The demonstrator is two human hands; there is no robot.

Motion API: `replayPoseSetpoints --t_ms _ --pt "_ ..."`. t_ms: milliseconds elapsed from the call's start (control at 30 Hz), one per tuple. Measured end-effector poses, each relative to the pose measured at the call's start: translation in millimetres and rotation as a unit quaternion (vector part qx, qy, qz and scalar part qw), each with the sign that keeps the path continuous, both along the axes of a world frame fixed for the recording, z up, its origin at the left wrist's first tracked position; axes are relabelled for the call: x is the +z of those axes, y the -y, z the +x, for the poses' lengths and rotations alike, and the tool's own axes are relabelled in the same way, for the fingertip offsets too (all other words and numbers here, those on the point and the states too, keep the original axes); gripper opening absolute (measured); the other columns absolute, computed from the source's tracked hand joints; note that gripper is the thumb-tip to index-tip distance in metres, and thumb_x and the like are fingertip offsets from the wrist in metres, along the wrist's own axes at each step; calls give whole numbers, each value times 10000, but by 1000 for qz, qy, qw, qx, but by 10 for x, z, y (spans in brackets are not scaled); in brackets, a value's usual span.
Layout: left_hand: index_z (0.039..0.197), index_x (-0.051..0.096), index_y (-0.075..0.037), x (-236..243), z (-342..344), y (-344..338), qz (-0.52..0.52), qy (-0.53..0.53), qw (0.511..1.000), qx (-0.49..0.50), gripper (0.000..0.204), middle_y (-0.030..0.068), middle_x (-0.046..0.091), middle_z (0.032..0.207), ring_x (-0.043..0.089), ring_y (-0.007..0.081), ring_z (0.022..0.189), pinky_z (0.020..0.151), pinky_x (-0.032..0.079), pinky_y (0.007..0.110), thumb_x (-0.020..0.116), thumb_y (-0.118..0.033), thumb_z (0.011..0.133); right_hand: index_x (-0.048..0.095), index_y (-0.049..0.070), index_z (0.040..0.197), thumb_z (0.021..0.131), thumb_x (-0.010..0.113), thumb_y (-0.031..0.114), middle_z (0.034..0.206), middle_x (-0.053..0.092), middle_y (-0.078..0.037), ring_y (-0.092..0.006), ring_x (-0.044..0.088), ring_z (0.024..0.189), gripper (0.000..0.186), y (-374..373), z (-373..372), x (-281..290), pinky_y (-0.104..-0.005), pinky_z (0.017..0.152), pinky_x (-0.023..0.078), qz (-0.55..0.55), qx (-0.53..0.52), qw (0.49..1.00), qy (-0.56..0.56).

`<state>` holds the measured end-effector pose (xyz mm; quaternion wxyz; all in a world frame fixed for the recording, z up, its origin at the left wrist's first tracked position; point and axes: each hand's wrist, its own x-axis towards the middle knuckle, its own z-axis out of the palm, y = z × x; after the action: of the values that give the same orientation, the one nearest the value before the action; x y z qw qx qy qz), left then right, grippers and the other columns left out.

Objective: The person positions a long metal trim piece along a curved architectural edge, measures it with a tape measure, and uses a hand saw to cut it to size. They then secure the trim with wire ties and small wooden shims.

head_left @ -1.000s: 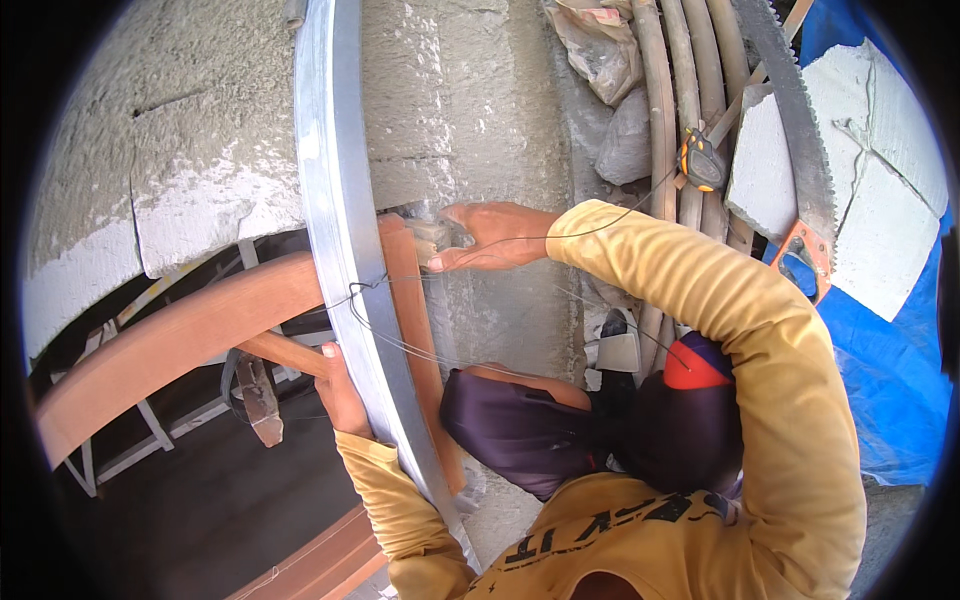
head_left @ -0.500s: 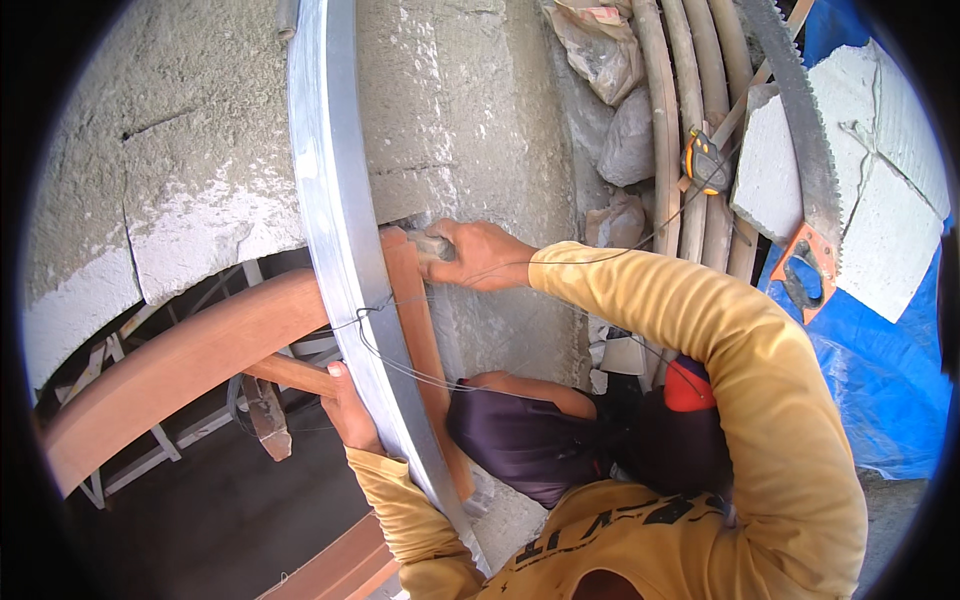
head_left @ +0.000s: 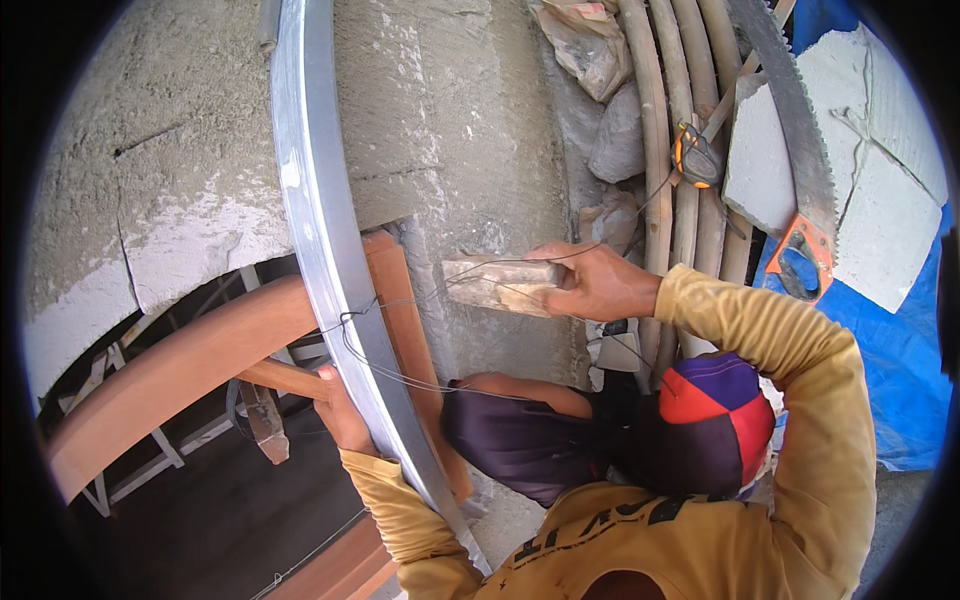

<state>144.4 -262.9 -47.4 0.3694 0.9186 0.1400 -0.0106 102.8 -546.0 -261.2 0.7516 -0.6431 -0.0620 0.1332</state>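
Note:
My right hand (head_left: 605, 282) is closed around one end of a short, pale wooden block (head_left: 502, 284), held over the rough concrete. The block is apart from the reddish wooden post (head_left: 405, 330) on its left. My left hand (head_left: 347, 412) is closed at the left edge of a long metal bar (head_left: 315, 160), most of its fingers hidden behind. A finger of that hand touches the end of a narrow wooden strip (head_left: 272, 376). Thin wire (head_left: 346, 318) is looped over the bar. Left of the bar, a curved wooden beam (head_left: 185, 375) meets it.
A handsaw (head_left: 800, 150) with an orange handle lies on white boards (head_left: 880, 170) at the right, over a blue tarp (head_left: 905, 390). A tape measure (head_left: 695, 156) rests on several round poles (head_left: 650, 120). Below the curved beam is a dark opening (head_left: 200, 520) with metal framing.
My right hand has drawn the wooden block back to the right, away from the top of the wooden post. My left hand keeps its place at the bar. The whole view has shifted slightly.

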Motion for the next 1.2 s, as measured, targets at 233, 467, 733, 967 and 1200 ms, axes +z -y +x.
replayPoseSetpoints --t_ms 233,467,733,967,1200 --pt "1019 546 40 -3 14 7 -11 -14 1000 10 647 111 597 785 577 178 653 578 471 299 447 -587 889 523 -13 1198 750 639 330 908 635 -245 -328 644 814 576 617 -1282 -1225 -378 752 493 -151 -136 959 -196" --pt "922 560 -23 -44 -12 124 11 15 999 28 587 63 559 686 551 154 575 504 435 278 380 -581 918 477 -12 1248 745 625 311 972 624 -250 -355 621 897 616 611 -1756 -1654 -382 805 475 -140 -244 923 -265" --pt "951 578 -14 -27 10 228 19 -6 999 26 614 55 553 665 547 151 559 493 432 275 376 -593 913 517 -32 1189 784 646 306 1139 534 -273 -381 537 1058 543 765 -1770 -1414 -402 922 413 -293 -361 855 -231" --pt "915 575 -24 1 -54 118 7 -16 1000 22 605 57 556 659 547 146 550 488 435 277 399 -603 901 460 21 1242 764 723 232 1228 475 -206 -367 423 1161 585 1315 -2248 -934 -455 981 331 -507 -584 629 -81" --pt "872 571 -33 15 -35 281 27 -23 999 21 599 56 547 640 536 142 541 480 423 282 394 -605 901 498 -9 1185 783 700 191 1216 493 -208 -346 463 1136 492 1347 -2417 -998 -419 974 357 -483 -526 699 -51"
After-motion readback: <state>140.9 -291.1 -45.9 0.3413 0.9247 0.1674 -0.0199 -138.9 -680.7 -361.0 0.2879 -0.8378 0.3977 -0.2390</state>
